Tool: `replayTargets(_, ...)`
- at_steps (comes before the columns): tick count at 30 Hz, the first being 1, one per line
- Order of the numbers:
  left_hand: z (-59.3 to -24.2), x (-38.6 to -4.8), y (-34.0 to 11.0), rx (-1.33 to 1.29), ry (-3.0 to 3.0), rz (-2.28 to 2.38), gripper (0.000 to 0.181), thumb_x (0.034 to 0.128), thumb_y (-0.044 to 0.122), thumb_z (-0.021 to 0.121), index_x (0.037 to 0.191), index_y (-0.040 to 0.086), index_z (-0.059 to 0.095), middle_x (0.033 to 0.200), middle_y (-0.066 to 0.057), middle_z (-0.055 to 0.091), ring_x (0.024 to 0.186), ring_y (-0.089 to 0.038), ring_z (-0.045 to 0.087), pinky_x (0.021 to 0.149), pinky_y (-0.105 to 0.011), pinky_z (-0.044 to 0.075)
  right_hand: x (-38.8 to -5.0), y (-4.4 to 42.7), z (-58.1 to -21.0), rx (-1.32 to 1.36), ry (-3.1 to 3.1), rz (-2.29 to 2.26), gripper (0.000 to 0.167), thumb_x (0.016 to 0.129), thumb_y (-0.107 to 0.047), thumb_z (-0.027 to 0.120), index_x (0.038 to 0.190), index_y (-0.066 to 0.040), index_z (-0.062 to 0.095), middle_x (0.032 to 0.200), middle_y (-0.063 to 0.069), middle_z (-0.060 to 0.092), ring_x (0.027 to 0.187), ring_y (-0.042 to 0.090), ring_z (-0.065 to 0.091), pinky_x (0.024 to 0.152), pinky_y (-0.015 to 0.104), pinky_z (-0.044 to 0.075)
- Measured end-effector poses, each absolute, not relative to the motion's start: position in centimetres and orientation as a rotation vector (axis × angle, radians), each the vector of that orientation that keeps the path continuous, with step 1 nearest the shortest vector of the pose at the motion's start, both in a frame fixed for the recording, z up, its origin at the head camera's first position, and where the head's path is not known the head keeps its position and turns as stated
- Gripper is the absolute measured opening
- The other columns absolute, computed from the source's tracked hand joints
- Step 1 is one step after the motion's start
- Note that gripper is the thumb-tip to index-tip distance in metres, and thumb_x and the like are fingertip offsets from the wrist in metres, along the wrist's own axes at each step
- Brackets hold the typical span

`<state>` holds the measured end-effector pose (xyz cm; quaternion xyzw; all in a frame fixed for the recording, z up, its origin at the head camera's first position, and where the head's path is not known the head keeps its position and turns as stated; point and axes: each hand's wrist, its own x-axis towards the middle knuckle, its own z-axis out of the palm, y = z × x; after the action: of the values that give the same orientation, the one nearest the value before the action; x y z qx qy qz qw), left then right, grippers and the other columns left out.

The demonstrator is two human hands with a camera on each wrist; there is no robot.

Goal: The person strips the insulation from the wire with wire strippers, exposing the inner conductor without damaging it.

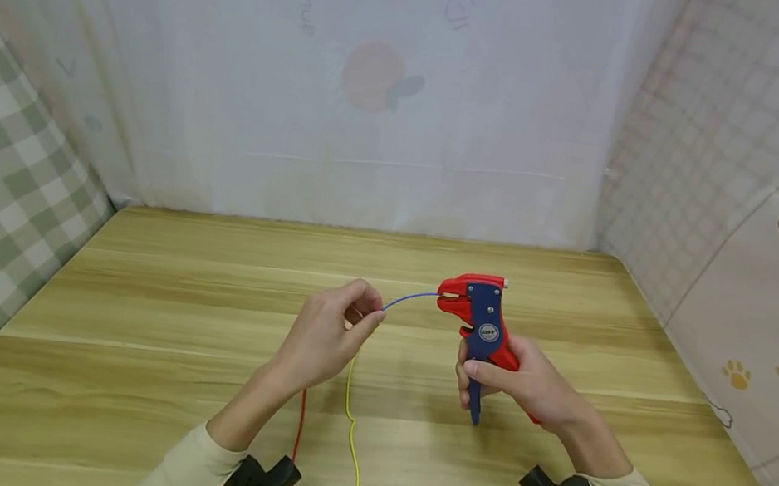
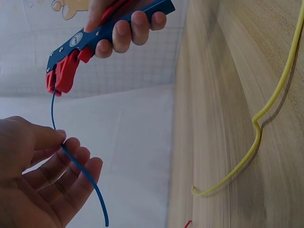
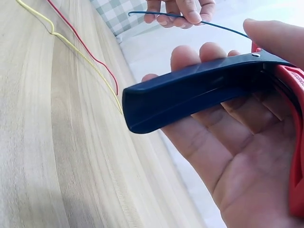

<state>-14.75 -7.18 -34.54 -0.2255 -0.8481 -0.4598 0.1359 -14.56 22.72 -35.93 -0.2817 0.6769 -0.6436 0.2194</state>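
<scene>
Between thumb and forefinger my left hand [image 1: 331, 331] pinches a thin blue wire [image 2: 88, 176], whose loose tail hangs past the fingers in the left wrist view. The wire's other end reaches into the red jaws of a wire stripper [image 1: 486, 320]; how deep it sits is hidden. My right hand [image 1: 516, 377] grips the stripper by its blue and red handles, fingers curled round the blue one [image 3: 190, 92]. Both hands are held above the table.
A yellow wire [image 1: 352, 439] with a small kink lies on the wooden table [image 1: 160, 310]. To its left runs a red wire [image 1: 300, 431], partly behind the left arm. White cloth [image 1: 373, 148] hangs at the back, with patterned cloth at both sides.
</scene>
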Motion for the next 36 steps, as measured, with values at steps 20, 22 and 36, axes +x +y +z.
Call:
replayTargets(20,-34.48,-14.31,-6.73,-0.684,-2.487,-1.279,0.007,0.0966,0.006,0.073,0.094,0.009,0.068,0.081,0.0,0.072,0.072,-0.012,0.069,0.068,-0.023,0.056,-14.41,22.44,-36.42,-0.744,1.931,-1.763,0.008,0.11,-0.008,0.052,0.114,-0.003,0.057,0.085,0.001,0.069,0.071,0.018,0.072,0.068,0.043,0.064)
replayTargets(22,-34.45,-14.32,-6.69,-0.685,-2.489,-1.28,0.007,0.0966,0.006,0.073,0.094,0.009,0.068,0.081,0.001,0.072,0.072,-0.012,0.069,0.069,-0.023,0.056,-14.41,22.4,-36.36,-0.735,1.947,-1.751,0.008,0.11,-0.009,0.052,0.114,-0.002,0.056,0.084,0.001,0.069,0.071,0.019,0.072,0.068,0.043,0.064)
replayTargets(36,-34.39,-14.27,-6.68,-0.685,-2.507,-1.278,0.006,0.0975,0.007,0.073,0.094,0.009,0.068,0.081,0.001,0.072,0.071,-0.012,0.068,0.068,-0.023,0.055,-14.33,22.35,-36.24,-0.699,1.982,-1.727,0.012,0.111,-0.012,0.052,0.108,-0.002,0.058,0.082,0.0,0.067,0.069,0.017,0.069,0.068,0.041,0.064)
